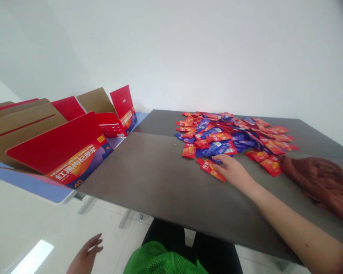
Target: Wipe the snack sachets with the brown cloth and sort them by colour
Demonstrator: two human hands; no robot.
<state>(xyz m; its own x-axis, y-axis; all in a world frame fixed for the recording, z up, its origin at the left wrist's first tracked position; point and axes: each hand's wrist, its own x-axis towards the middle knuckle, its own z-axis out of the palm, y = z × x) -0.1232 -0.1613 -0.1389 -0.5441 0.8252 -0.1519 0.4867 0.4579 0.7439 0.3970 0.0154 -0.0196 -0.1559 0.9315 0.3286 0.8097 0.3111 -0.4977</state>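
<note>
A heap of red, orange and blue foil sachets [231, 135] lies spread over the far part of a dark grey table [148, 175]. My right hand [231, 171] reaches in from the lower right, its fingertips at the heap's near edge. They rest on a red-orange sachet [210, 169] and a blue sachet [217, 159], and I cannot tell whether they grip either one. My left hand [87, 253] hangs below the table's near edge, over the floor, fingers apart and holding nothing.
Flattened and part-folded red and kraft cardboard cartons [60, 144] with printed Chinese lettering lie at the table's left end, on a blue sheet. A crumpled brown cloth [317, 182] lies at the right. Green mesh fabric [157, 260] shows at the bottom.
</note>
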